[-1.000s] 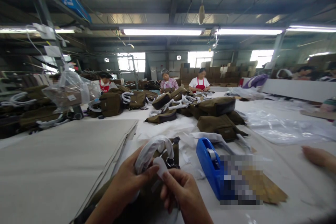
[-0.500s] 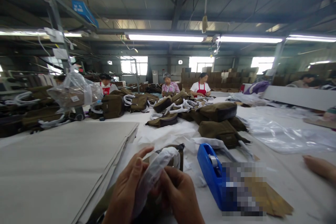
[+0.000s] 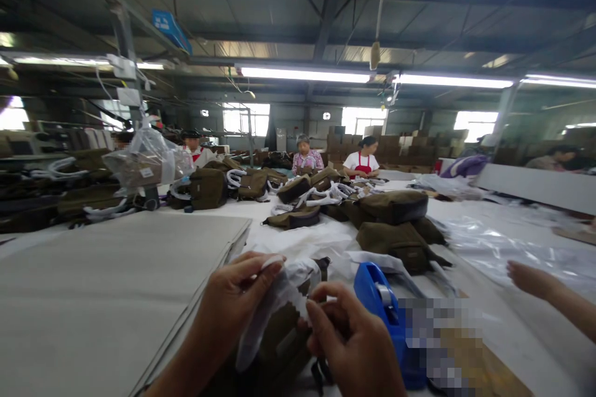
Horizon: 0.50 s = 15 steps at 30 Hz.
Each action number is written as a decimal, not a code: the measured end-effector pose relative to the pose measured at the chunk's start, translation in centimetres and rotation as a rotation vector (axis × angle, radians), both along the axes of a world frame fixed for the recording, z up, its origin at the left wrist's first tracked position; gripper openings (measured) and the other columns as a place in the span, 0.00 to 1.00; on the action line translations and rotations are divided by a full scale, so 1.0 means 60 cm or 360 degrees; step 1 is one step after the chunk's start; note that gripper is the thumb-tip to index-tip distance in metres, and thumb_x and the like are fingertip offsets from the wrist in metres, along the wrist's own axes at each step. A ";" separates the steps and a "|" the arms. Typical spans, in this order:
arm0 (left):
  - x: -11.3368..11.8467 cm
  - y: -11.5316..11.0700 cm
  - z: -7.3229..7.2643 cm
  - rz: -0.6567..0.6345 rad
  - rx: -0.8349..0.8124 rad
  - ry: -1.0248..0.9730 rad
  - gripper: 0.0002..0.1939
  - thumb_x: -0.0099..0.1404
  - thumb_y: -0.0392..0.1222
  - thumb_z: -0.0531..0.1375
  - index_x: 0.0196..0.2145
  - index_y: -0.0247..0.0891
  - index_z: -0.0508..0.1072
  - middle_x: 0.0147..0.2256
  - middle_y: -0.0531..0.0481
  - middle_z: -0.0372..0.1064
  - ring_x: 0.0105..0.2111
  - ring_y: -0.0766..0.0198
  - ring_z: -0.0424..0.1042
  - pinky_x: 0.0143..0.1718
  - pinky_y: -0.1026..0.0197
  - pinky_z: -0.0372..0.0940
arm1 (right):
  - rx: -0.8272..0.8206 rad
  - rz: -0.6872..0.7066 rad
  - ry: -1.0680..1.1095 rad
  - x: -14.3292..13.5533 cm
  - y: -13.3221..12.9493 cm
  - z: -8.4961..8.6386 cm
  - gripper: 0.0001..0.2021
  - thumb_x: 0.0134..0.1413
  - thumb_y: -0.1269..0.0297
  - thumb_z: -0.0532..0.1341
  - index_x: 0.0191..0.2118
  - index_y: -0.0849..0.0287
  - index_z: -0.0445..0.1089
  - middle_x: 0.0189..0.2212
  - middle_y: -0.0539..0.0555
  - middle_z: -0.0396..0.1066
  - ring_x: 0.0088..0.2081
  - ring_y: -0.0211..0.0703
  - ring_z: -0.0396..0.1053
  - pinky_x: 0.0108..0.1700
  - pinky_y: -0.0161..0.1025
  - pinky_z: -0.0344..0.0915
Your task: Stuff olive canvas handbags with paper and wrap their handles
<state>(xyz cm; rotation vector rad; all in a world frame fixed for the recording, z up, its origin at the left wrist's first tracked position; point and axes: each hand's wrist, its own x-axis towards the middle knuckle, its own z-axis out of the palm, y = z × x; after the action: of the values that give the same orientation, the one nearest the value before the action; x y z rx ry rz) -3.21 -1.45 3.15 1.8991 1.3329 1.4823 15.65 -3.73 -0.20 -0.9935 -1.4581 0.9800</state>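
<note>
My left hand (image 3: 244, 294) pinches the upper edge of white wrapping paper (image 3: 258, 316) between thumb and fingers. That thin, crinkled paper hangs around a strap of an olive-green bag (image 3: 286, 338), which lies in front of me. To the right of the paper is my right hand (image 3: 349, 332), its fingers curled and thumb pressed in. At its fingertips shows a small whitish strip (image 3: 303, 308) with a jagged edge; paper or tape, I cannot tell. Just beyond the right hand stands a blue tape dispenser (image 3: 372, 282) with a roll in it.
Olive bags (image 3: 393, 208) with white-wrapped straps are heaped ahead. Large pale sheets (image 3: 116, 279) are stacked left; clear plastic bags (image 3: 503, 236) lie right. Another person's hand (image 3: 533, 279) reaches in from the right. Brown card (image 3: 484, 363) lies near the dispenser. Several people sit farther back.
My hands have moved apart, the right one to the right and off the wrapped strap. More of the olive bag shows between them. The other person's hand has come farther left.
</note>
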 end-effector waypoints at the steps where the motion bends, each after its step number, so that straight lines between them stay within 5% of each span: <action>1: 0.000 0.003 0.003 0.0008 -0.0011 -0.0013 0.11 0.66 0.49 0.64 0.35 0.43 0.84 0.35 0.52 0.80 0.36 0.62 0.77 0.37 0.68 0.69 | -0.0043 0.0038 0.0113 0.005 -0.004 0.003 0.17 0.58 0.46 0.65 0.40 0.56 0.72 0.26 0.52 0.77 0.24 0.39 0.73 0.28 0.32 0.68; 7: 0.001 0.009 0.016 -0.0015 -0.0135 -0.0112 0.13 0.62 0.48 0.67 0.41 0.41 0.83 0.34 0.53 0.82 0.33 0.63 0.78 0.33 0.69 0.71 | -0.0251 0.0534 0.0538 0.019 0.014 0.012 0.16 0.55 0.55 0.70 0.48 0.52 0.78 0.41 0.54 0.80 0.43 0.44 0.78 0.45 0.35 0.73; 12: 0.004 0.002 0.027 -0.0078 -0.0086 -0.0088 0.13 0.63 0.47 0.66 0.42 0.39 0.83 0.33 0.52 0.82 0.31 0.63 0.79 0.32 0.69 0.73 | 0.0509 0.0167 0.0034 0.011 0.033 0.017 0.03 0.58 0.64 0.67 0.37 0.52 0.79 0.34 0.50 0.73 0.36 0.38 0.72 0.38 0.30 0.69; 15: 0.011 -0.004 0.034 -0.0043 0.0037 -0.0095 0.10 0.63 0.45 0.66 0.40 0.39 0.82 0.30 0.53 0.82 0.29 0.64 0.79 0.30 0.71 0.72 | 0.0651 0.0002 -0.0032 0.001 0.034 0.024 0.09 0.60 0.59 0.65 0.31 0.56 0.77 0.36 0.53 0.71 0.33 0.37 0.68 0.32 0.30 0.66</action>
<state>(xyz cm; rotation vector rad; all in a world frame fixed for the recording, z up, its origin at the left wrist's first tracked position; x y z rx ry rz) -2.54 -1.69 5.17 1.8644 1.2639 1.5353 15.73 -1.66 1.23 -0.7038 -1.5946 0.6359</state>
